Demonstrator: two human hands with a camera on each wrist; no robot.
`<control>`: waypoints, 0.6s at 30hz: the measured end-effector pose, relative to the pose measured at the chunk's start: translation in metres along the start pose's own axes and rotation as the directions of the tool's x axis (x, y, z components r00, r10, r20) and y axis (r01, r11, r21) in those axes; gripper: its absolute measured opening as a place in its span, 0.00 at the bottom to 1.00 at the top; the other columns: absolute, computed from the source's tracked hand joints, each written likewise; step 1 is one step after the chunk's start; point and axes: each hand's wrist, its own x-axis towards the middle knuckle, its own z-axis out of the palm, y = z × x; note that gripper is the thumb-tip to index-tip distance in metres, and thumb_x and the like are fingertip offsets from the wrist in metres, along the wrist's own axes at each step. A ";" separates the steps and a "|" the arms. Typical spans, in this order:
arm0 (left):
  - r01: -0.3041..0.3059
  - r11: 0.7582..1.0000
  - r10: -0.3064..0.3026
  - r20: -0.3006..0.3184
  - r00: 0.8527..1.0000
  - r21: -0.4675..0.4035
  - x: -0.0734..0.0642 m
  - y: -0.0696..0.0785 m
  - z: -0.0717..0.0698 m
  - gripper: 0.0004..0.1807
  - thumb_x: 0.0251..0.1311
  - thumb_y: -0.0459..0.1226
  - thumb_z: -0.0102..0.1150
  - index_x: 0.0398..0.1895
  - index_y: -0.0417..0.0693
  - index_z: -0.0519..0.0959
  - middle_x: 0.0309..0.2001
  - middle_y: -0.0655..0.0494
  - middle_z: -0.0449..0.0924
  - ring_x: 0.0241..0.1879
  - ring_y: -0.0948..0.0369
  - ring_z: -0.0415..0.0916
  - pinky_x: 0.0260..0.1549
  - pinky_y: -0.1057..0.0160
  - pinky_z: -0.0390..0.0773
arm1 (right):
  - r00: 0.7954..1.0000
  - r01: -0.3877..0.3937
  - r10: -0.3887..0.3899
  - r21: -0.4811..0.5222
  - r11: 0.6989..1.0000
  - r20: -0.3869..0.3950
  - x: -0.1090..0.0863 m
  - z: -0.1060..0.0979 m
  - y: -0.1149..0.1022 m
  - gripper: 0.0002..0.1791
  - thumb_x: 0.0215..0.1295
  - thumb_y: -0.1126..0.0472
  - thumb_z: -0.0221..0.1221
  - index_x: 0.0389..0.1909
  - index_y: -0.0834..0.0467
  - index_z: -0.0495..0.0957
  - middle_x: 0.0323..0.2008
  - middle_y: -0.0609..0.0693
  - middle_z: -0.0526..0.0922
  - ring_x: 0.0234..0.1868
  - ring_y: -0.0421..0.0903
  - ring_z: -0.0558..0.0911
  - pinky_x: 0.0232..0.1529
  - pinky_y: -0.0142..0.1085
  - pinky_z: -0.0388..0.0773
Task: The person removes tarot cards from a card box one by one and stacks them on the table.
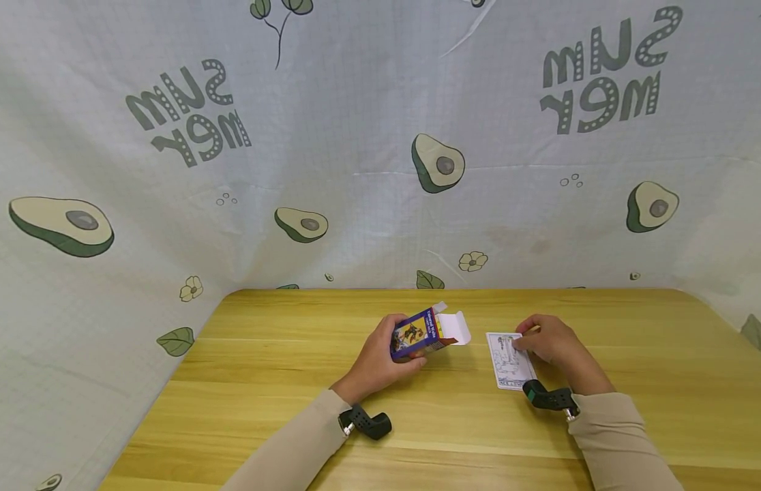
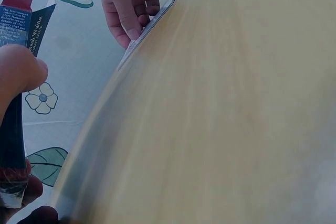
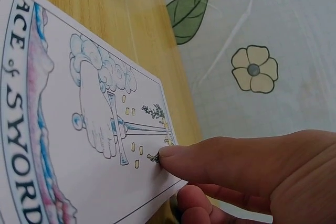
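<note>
My left hand (image 1: 377,360) grips a blue tarot card box (image 1: 411,334), its white-lined top flap (image 1: 457,329) standing open toward the right. In the left wrist view the thumb lies across the box (image 2: 14,27), whose side carries small print. To the right, my right hand (image 1: 554,344) pinches the far edge of a white tarot card (image 1: 504,365) between thumb and fingers. The right wrist view shows the card's face (image 3: 105,182), printed "Ace of Swords", with the thumb (image 3: 205,158) on top and curled fingers beneath. Box and card are apart.
Both hands work over a yellow wood-grain table (image 1: 282,382). A pale curtain (image 1: 368,136) printed with avocados and lettering hangs along its far edge and left side. Black camera mounts (image 1: 371,423) are strapped to both wrists, the right one overlapping the card's near corner in the head view.
</note>
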 end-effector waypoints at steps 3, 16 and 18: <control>-0.004 1.000 0.004 -0.002 1.000 0.000 0.000 0.000 0.000 0.38 0.51 0.49 0.70 0.63 0.52 0.63 0.50 0.59 0.70 0.45 0.63 0.71 0.44 0.65 0.75 | 1.000 0.008 -0.008 0.003 1.000 0.002 -0.001 0.000 0.000 0.18 0.58 0.62 0.62 0.46 0.67 0.73 0.38 0.63 0.75 0.34 0.54 0.73 0.30 0.38 0.68; -0.007 1.000 0.007 0.004 1.000 -0.015 0.000 -0.001 0.000 0.39 0.51 0.49 0.70 0.64 0.52 0.62 0.50 0.58 0.70 0.45 0.63 0.71 0.44 0.66 0.76 | 1.000 0.011 -0.011 0.011 1.000 -0.002 -0.001 0.000 0.001 0.18 0.59 0.62 0.62 0.46 0.67 0.72 0.38 0.63 0.75 0.34 0.54 0.74 0.30 0.38 0.69; -0.006 1.000 0.006 0.006 1.000 -0.015 0.000 -0.001 0.001 0.39 0.51 0.49 0.70 0.64 0.52 0.62 0.50 0.58 0.70 0.45 0.63 0.71 0.44 0.66 0.76 | 1.000 0.012 -0.012 0.012 1.000 0.002 0.000 0.000 0.001 0.18 0.59 0.61 0.62 0.46 0.67 0.73 0.38 0.63 0.76 0.34 0.53 0.74 0.30 0.38 0.69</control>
